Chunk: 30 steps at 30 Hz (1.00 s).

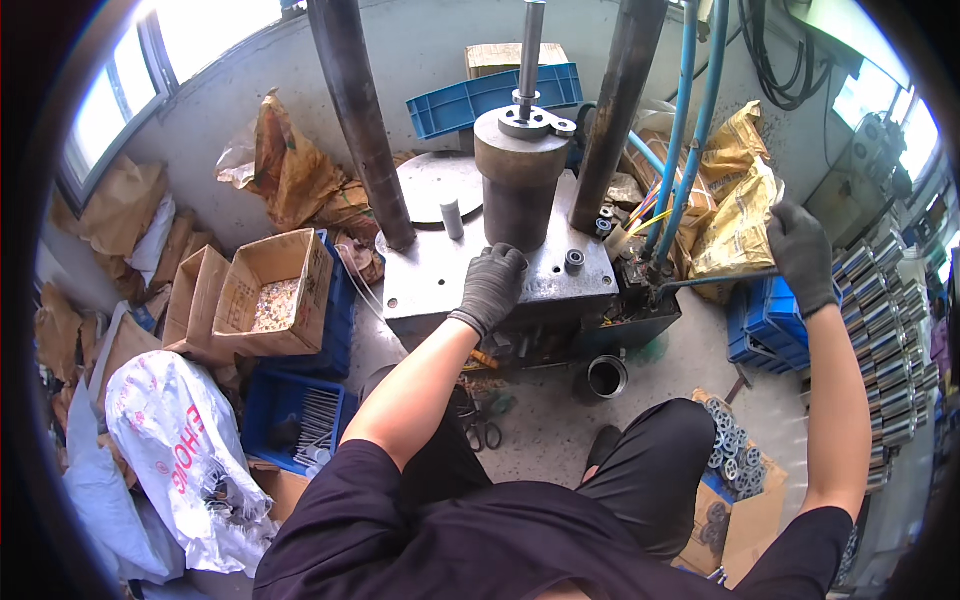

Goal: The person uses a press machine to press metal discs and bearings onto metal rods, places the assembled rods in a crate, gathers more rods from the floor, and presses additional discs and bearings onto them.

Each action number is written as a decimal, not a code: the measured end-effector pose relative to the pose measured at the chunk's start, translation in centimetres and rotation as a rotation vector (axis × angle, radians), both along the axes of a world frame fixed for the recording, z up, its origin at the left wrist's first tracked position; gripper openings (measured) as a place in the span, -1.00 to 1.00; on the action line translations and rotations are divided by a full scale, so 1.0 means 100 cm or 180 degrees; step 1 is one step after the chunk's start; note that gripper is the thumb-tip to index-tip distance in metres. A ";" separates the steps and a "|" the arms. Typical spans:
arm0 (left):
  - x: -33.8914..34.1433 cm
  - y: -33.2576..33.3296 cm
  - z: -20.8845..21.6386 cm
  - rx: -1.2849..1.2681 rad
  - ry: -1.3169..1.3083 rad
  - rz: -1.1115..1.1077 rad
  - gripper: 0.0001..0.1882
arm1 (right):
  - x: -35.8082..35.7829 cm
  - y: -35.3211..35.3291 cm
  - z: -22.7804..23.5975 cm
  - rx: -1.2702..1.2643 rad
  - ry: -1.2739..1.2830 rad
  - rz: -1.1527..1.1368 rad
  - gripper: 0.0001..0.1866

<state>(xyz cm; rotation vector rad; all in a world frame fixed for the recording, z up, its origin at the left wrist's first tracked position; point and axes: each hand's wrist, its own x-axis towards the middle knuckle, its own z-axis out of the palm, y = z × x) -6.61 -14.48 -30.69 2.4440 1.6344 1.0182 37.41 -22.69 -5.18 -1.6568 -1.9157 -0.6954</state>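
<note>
steel table (425,290), dark cylinder (520,195) upright on it; lever (715,281) reaching right from beside table; right hand (802,255), gloved, curled round lever's end; left hand (490,285), half curled before cylinder's base, cannot tell whether holding anything; small dark ring (574,262) on table, right of cylinder.

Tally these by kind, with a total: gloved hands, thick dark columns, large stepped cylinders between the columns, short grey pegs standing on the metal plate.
Left hand and right hand, gloved: 2
Left column and right column: 2
Stepped cylinder: 1
Grey peg: 1
Total: 6
</note>
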 end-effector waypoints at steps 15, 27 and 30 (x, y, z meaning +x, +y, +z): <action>0.016 -0.042 0.030 -0.0170 -0.1591 -0.0743 -0.79 | -0.142 -0.131 -0.088 -0.0973 0.0271 0.1931 -0.62; 0.026 -0.085 0.026 -0.2562 -0.3455 -0.2206 -0.42 | -0.218 -0.049 -0.191 -0.1111 0.1923 0.2376 -0.64; 0.023 -0.088 0.027 -0.2738 -0.3394 -0.2158 -0.37 | -0.218 -0.046 -0.196 -0.1357 0.2215 0.2451 -0.67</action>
